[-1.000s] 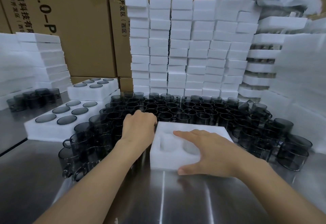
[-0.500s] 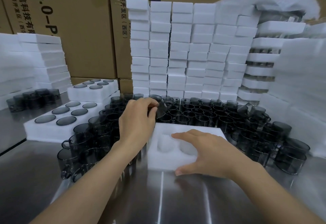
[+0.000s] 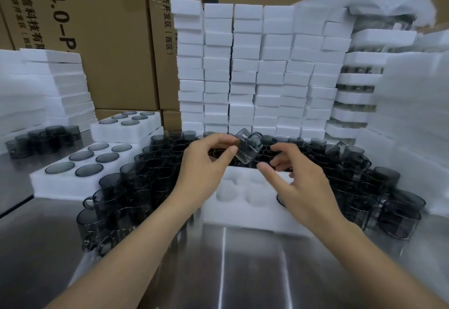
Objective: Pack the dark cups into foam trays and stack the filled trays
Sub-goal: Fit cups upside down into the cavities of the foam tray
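Note:
My left hand [image 3: 202,166] pinches a dark glass cup [image 3: 249,149] between thumb and fingers and holds it tilted above the far edge of a white foam tray [image 3: 239,207]. That tray lies on the steel table in front of me, with round wells showing at its left. My right hand [image 3: 297,182] hovers over the tray's right half, fingers spread and loosely bent, close to the cup but apart from it. A mass of loose dark cups [image 3: 136,187] surrounds the tray on the left, back and right.
Two filled foam trays [image 3: 80,175] lie stacked at the left. Tall stacks of white foam pieces [image 3: 250,70] stand behind the cups, with cardboard boxes [image 3: 109,36] beyond. More foam stacks flank both sides. A small group of cups [image 3: 41,138] sits far left. Bare steel table [image 3: 243,272] lies nearest me.
My left hand has lifted a cup out of the pile and carried it right, above the tray's far edge. My right hand has left the tray and risen toward the cup.

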`<state>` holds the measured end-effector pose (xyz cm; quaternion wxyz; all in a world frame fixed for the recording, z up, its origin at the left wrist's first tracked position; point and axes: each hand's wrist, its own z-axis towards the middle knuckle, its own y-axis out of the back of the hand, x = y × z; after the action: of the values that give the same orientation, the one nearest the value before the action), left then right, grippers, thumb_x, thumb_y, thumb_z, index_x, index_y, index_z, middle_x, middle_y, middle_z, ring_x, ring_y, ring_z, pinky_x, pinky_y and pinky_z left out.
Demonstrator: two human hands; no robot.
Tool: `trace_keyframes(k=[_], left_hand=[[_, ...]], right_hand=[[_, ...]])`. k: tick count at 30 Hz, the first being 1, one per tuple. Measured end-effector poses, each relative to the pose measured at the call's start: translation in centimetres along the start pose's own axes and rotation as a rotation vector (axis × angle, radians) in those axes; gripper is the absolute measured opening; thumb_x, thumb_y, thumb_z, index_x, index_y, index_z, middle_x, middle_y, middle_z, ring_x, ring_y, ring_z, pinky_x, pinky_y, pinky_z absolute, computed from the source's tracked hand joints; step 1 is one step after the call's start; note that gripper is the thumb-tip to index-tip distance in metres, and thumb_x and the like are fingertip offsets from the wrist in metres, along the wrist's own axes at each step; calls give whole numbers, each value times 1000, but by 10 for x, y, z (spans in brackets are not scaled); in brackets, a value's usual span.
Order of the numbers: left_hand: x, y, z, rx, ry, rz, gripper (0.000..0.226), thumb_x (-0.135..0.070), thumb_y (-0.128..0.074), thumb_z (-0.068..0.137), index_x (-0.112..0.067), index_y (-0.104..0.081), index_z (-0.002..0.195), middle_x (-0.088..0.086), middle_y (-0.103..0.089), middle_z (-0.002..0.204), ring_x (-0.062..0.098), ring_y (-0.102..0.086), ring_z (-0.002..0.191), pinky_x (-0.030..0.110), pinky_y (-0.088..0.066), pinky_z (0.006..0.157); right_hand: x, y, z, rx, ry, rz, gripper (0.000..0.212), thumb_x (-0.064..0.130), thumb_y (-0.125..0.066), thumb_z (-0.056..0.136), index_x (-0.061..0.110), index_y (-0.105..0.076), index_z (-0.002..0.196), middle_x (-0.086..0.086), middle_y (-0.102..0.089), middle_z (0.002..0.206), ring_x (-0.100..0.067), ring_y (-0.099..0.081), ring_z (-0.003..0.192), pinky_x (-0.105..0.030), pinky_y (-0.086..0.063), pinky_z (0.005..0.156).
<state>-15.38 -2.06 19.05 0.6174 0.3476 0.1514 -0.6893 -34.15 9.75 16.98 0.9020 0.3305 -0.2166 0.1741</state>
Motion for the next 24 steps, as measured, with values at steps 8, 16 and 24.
trace_keyframes(k=[8, 16, 24], left_hand=[[3, -11, -12, -88, -732, 532, 11, -15, -73, 103, -14, -82, 109, -4, -78, 107, 22, -70, 113, 39, -58, 91], [4, -11, -17, -4, -396, 326, 66, -32, -77, 97, -28, -48, 156, -14, -56, 151, 7, -55, 137, 38, -58, 100], [9, -15, -21, 46, -364, 330, 55, -37, -77, 98, -33, -55, 148, -20, -63, 136, 1, -62, 118, 29, -57, 90]], right_hand=[[1, 0, 2, -45, 51, 133, 19, 57, -60, 100, 39, -61, 100, 17, -71, 92, -9, -71, 82, -30, -55, 68], [-6, 2, 2, 10, 121, 201, 4, 28, -64, 107, 26, -65, 104, 19, -74, 96, -3, -74, 96, -11, -48, 71], [-18, 0, 1, 38, 161, 101, 11, 42, -54, 105, 35, -62, 108, 24, -70, 107, -4, -69, 101, -23, -54, 70]])
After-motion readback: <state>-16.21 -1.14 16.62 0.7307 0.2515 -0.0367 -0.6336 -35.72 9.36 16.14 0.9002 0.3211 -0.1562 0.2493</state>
